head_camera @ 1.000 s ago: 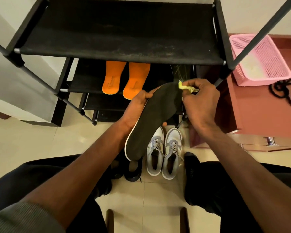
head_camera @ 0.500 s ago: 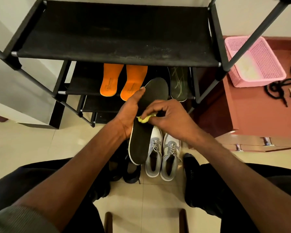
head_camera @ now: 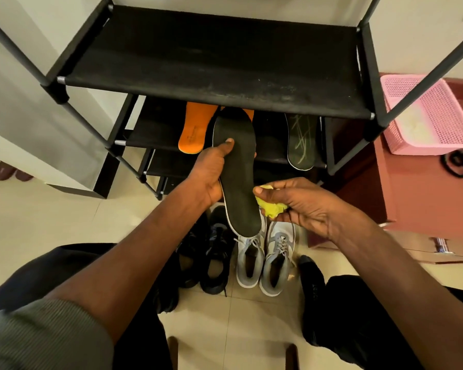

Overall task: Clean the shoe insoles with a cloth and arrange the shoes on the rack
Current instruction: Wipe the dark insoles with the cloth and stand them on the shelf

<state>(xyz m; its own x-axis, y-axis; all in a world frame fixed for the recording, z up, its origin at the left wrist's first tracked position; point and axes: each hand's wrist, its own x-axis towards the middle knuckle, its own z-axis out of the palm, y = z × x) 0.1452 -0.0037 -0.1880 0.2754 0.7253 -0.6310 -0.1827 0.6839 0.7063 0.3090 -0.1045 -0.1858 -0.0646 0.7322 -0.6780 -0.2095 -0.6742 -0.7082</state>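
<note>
Cream tiles [head_camera: 64,222] underlie rack [head_camera: 211,68]; left hand [head_camera: 211,174] grips insole [head_camera: 238,166], right hand [head_camera: 302,206] cloth [head_camera: 271,208].

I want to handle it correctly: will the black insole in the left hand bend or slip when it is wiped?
The black insole probably flexes but holds its shape: the left hand grips only its middle, and both ends stay out straight. It looks thin, so likely light. Its matte surface seems unlikely to slip under the yellow cloth in the right hand.
</note>
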